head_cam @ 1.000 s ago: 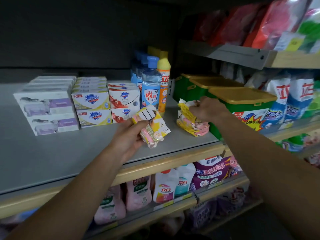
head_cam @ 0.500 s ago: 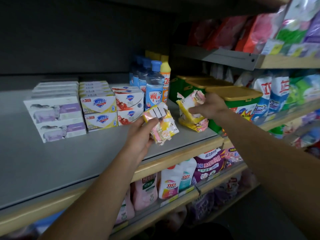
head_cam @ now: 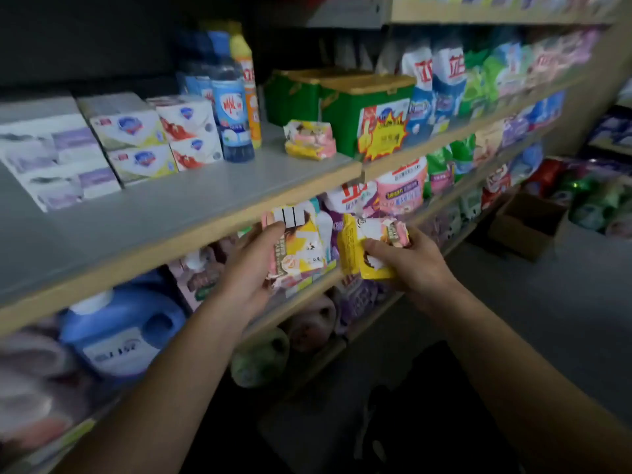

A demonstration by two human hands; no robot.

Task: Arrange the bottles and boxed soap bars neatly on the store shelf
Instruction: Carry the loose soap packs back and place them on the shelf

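My left hand (head_cam: 254,268) grips a yellow-and-pink soap pack (head_cam: 297,244) in front of the grey shelf's (head_cam: 164,217) front edge. My right hand (head_cam: 410,265) holds a second yellow soap pack (head_cam: 366,248) right beside it. Both packs hang below shelf level. A small stack of the same packs (head_cam: 309,140) lies on the shelf by the green tub. Boxed soap bars stand in stacked rows at the left: white-and-purple boxes (head_cam: 58,155), yellow-trimmed boxes (head_cam: 133,142), red-trimmed boxes (head_cam: 191,131). Blue bottles (head_cam: 232,107) and a yellow-capped orange bottle (head_cam: 248,80) stand behind them.
Green tubs with yellow lids (head_cam: 355,104) stand right of the soap packs. Detergent bags (head_cam: 444,80) fill the shelf further right. The lower shelves hold a blue jug (head_cam: 119,333) and pouches. A cardboard box (head_cam: 528,224) sits on the floor at right.
Both hands have drawn back from the shelf and down, each carrying a soap pack. The right hand lifted its pack off the stack. The camera has swung down and right.
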